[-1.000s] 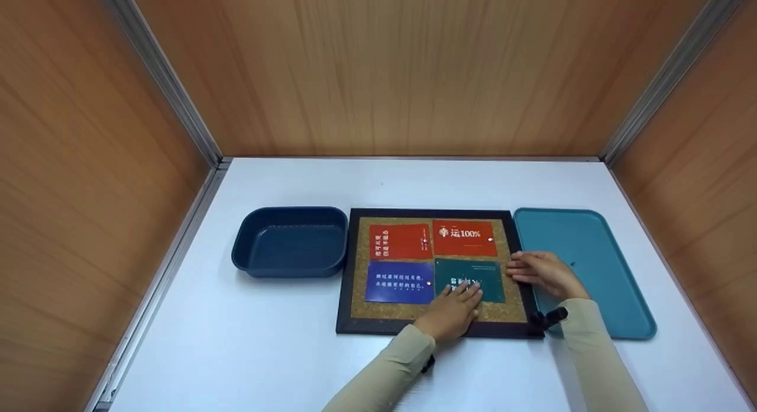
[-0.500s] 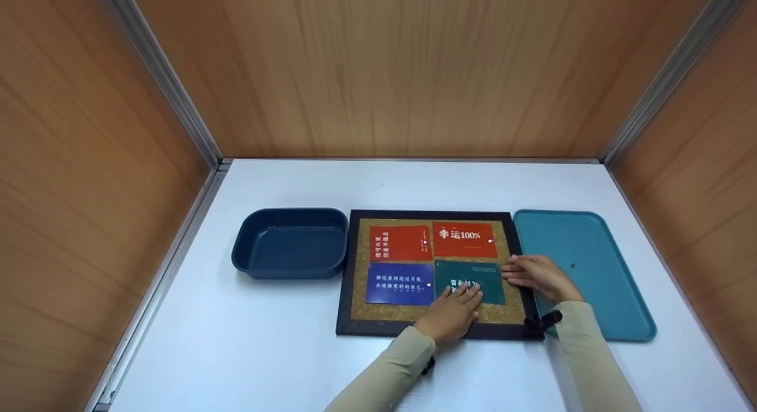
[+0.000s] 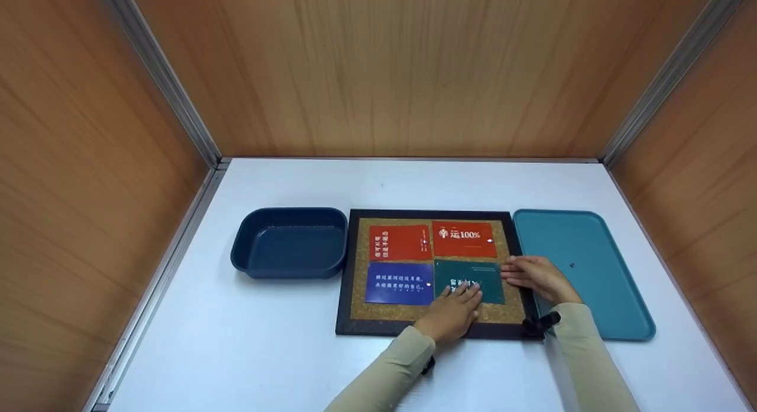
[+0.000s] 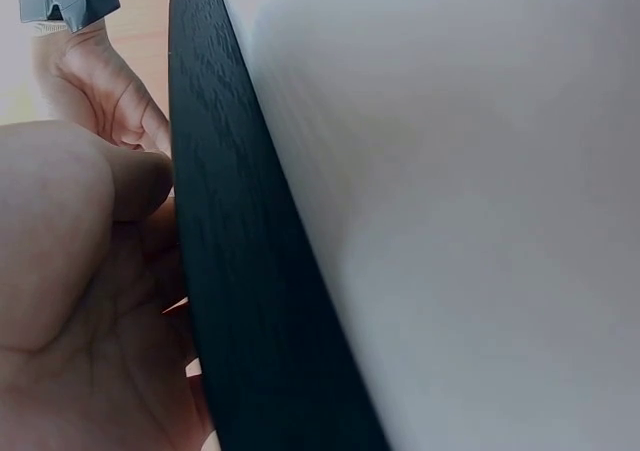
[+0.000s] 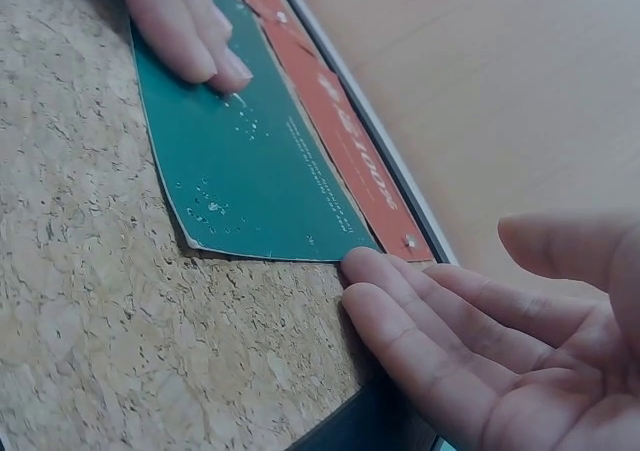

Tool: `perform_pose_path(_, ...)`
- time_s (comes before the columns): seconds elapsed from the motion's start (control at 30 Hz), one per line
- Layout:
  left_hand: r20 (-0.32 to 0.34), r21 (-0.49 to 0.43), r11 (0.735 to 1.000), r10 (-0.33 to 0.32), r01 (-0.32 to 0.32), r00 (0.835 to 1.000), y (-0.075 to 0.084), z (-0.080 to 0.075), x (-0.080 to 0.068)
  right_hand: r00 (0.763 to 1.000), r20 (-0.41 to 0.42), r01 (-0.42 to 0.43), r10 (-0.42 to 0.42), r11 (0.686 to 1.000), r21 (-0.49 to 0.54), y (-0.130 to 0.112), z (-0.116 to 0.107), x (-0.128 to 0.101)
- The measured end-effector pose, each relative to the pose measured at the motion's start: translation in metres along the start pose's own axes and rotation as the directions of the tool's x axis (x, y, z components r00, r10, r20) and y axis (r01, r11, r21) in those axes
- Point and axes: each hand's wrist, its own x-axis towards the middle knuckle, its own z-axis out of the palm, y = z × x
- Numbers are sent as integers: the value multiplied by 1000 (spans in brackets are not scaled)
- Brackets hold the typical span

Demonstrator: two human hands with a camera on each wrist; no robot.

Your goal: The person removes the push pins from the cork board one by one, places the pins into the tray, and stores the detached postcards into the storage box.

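Fingers of the left hand press flat on the green card on the corkboard; the right hand, fingers straight, touches the card's right corner.

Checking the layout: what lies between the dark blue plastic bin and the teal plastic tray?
In the head view, the black-framed cork board lies between the dark blue plastic bin and teal plastic tray, carrying four cards and both hands.

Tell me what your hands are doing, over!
Left hand open, fingers pressing the dark green rectangular card flat on the black-framed cork board. Right hand open, fingertips at the card's corner. Nothing in the way.
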Motion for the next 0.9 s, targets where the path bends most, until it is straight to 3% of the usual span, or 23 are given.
perform_pose_path(0.9,-19,-2,1000,3,-3,1000,0,1,0,998,8,64,-64,998,-9,3,3,-1)
